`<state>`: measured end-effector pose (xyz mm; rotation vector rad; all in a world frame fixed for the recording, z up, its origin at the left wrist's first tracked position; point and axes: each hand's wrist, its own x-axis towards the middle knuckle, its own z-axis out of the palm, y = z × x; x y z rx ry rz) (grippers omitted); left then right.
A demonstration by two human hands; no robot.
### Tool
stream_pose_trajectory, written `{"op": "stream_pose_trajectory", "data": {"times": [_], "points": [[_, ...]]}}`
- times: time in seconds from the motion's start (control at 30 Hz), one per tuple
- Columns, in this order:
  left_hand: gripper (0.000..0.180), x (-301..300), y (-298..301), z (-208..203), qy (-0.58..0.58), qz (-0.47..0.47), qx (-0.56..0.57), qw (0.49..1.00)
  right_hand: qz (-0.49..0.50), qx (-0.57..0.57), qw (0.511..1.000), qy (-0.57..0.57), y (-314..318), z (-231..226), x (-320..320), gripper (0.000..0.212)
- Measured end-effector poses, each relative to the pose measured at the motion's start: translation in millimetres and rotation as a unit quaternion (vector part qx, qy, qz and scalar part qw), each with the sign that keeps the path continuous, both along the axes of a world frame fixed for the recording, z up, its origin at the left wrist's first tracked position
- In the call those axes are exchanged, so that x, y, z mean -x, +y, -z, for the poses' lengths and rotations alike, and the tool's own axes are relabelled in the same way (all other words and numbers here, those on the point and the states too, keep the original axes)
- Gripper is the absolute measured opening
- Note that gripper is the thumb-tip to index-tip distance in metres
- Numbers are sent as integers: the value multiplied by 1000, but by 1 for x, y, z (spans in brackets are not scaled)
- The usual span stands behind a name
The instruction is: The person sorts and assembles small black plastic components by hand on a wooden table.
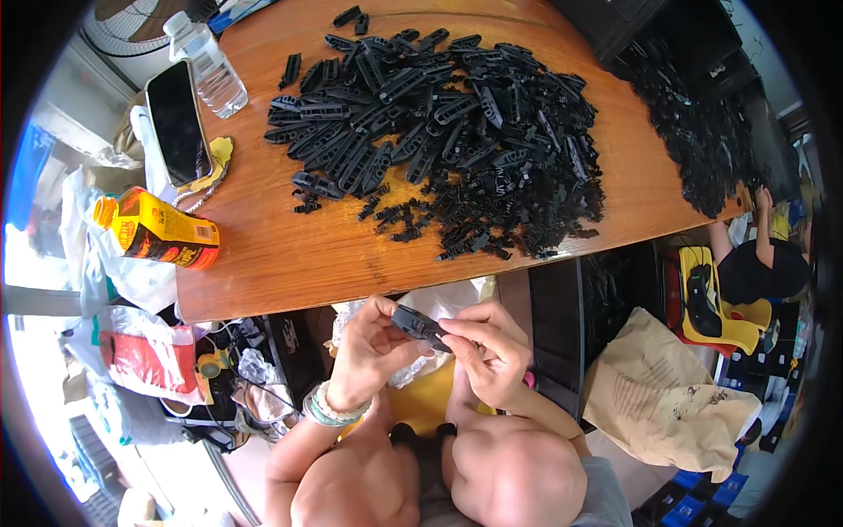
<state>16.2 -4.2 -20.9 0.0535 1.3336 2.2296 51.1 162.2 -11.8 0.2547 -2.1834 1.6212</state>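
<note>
Above my lap, just off the table's near edge, my left hand (pixel 362 350) grips a dark, elongated black plastic part (pixel 413 322) between thumb and fingers. My right hand (pixel 493 353) is closed at the right end of the same part, thumb and forefinger pinching there. Whether a smaller piece sits between those fingertips is hidden. Beyond my hands, a heap of long, boat-shaped black plastic parts (pixel 369 114) covers the middle of the wooden table (pixel 290 263). Many small black pieces (pixel 474 211) lie loose along the near side of that heap.
On the table's left are an orange drink bottle (pixel 171 230), a phone (pixel 178 123) and a clear plastic bottle (pixel 211 70). More black parts (pixel 694 123) are piled at the far right. A brown paper bag (pixel 663 391) stands right of my legs. Another person (pixel 764 255) sits beyond a yellow chair (pixel 702 303).
</note>
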Motion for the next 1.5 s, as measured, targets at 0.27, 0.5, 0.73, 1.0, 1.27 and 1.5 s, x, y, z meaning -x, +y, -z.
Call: {"op": "stream_pose_trajectory", "data": {"times": [0.27,0.5,0.73,1.0,1.27,1.5], "points": [[29,-4,1,-8,28,-31,76,996,24,-60,997,49,-2,5,1,24],[30,0,6,-2,-63,-34,-41,997,-22,18,999,-24,-5,8,-5,22],[35,2,8,0,-12,63,32,997,-9,77,997,-14,6,4,-4,20],[30,2,-1,-9,3,111,109,988,15,-120,990,69,17,5,-1,24],[23,-1,4,-10,-38,45,41,997,-22,-188,978,89,16,5,0,26],[20,-3,0,-4,14,48,148,988,-38,-30,983,-178,15,15,-8,23]]}}
